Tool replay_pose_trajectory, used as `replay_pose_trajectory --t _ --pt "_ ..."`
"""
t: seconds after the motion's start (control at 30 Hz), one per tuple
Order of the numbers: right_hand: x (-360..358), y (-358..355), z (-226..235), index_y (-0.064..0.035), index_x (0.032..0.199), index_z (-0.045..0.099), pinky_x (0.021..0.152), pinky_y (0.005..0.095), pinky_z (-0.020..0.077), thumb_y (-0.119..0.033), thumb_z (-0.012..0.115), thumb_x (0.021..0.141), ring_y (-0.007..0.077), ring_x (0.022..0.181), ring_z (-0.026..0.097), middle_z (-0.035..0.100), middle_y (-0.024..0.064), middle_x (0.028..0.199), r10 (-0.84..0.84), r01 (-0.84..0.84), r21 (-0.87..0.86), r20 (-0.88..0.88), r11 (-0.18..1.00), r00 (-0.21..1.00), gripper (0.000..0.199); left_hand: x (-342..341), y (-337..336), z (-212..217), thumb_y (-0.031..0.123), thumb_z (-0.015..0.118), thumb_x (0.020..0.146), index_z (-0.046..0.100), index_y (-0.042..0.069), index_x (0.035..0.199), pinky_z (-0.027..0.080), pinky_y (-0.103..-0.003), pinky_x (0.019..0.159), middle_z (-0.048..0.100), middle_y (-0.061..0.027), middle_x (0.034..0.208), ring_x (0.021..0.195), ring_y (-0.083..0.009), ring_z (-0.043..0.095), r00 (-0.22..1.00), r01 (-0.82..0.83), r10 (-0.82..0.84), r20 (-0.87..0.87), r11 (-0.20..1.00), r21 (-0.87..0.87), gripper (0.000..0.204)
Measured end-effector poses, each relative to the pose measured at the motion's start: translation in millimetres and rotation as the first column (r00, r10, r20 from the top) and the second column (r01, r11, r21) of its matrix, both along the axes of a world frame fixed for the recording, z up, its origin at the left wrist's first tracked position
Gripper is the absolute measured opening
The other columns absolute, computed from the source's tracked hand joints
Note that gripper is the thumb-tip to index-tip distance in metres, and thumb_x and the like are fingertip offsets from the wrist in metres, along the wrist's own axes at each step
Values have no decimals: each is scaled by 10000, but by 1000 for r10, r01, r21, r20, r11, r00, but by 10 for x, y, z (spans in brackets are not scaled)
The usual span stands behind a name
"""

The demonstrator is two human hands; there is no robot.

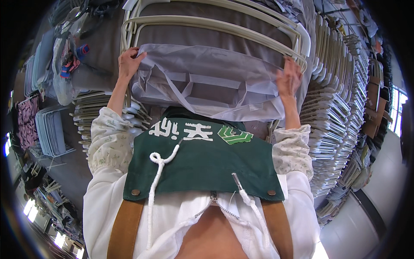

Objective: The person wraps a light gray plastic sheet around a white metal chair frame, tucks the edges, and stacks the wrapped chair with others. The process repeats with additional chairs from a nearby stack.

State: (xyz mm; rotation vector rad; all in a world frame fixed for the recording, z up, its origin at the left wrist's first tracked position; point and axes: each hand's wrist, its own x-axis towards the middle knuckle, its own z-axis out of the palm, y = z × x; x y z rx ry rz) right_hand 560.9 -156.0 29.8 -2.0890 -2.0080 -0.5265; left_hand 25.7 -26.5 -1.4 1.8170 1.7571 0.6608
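Note:
A translucent whitish sheet bag (207, 82) lies spread out in front of me, its mouth gaping toward me. At its upper left corner, my left hand (128, 64) is closed, thumb and fingers pinching the edge beside a beige tube frame (211, 24). My right hand (289, 78) is at the bag's right end, near the frame's right corner; motion smears its fingers, so their grip is unclear. The frame's curved bars lie just beyond the bag, on a grey-brown covered surface (172, 38).
Long stacks of pale tube frames (332, 116) stand close on my right. More stacked frames (101, 114) sit low on the left, beyond my forearm. Clear plastic wrapping (64, 82) and a red-and-blue item (71, 64) are at the far left.

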Motion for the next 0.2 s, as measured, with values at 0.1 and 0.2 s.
replay_pose_trajectory --t 0.1,0.2 --pt "-770 365 10 -77 1290 561 903 435 481 -337 692 867 361 1085 603 633 139 1216 233 -348 -150 -499 926 835 514 16 -17 -68 249 783 765 710 -58 872 497 -314 861 704 -126 1094 951 -243 681 996 -37 37 81 999 2 333" --pt "-1324 738 66 -87 1311 555 955 435 465 -403 669 901 378 1160 580 634 210 1223 -92 -470 -598 -675 649 732 530 -34 -30 -95 235 789 760 712 -53 875 492 -311 876 704 -130 1098 980 -229 675 992 -93 93 81 996 -3 320"
